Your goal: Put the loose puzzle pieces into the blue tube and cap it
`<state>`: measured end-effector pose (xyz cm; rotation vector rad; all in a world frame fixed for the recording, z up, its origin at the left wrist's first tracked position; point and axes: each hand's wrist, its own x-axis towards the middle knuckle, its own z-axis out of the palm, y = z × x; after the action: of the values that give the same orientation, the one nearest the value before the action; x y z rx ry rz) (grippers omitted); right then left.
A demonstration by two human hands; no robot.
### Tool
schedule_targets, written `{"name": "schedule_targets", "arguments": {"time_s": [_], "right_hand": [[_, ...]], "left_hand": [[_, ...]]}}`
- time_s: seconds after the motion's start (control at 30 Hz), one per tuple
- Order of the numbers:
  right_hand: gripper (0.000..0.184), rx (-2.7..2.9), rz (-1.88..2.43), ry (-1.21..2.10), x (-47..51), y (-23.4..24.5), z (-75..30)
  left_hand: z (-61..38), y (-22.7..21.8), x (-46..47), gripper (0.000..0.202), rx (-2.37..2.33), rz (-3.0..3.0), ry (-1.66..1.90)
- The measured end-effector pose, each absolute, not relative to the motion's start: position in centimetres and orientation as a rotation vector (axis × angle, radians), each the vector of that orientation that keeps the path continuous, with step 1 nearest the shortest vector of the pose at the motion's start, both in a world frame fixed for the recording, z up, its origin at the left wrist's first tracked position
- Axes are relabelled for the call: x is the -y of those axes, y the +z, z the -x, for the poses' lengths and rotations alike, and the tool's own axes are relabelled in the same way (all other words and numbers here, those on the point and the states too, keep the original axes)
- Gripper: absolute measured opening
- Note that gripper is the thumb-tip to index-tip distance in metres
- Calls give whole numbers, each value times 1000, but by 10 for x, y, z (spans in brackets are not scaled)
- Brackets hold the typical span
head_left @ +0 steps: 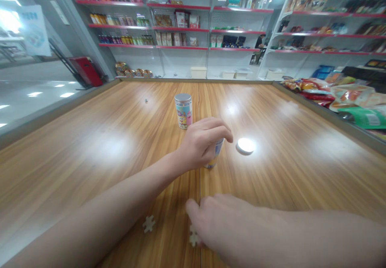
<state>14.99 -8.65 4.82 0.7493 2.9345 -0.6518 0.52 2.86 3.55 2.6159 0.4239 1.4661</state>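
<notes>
My left hand (205, 141) reaches out to a small printed can (215, 155), its fingers curled over the top and its thumb against the near side. The can's mouth is hidden under the hand. Close to me, my right hand (214, 219) is low over the table, slightly smeared, with most fingers hidden beneath it. A pale jigsaw puzzle piece (193, 236) shows at its left edge; whether the fingers grip it I cannot tell. Another puzzle piece (148, 224) lies on the wood beside my left forearm.
A second can (183, 113) with a silver lid and cartoon print stands behind my left hand. A round lid (245, 146) lies to the right, shining. A tiny object (146, 101) rests farther back on the wooden table (120, 179). Packaged goods (325, 91) lie beyond the right rim.
</notes>
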Motion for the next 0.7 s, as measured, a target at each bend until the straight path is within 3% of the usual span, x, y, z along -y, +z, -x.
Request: {"name": "schedule_targets", "arguments": {"time_s": [0.2,0.4,0.7], "right_hand": [[13,-3188,-673,-255,88,-4,-105],[41,-3383,-414,-230,92,-8,-102],[11,-3239,-495,-97,90,6,-124]], "left_hand": [[-6,33,-30,29,-406,-2628,1480],[-5,28,-34,28,-377,-2593,1478],[-10,15,-28,22,-622,-2353,1716]]}}
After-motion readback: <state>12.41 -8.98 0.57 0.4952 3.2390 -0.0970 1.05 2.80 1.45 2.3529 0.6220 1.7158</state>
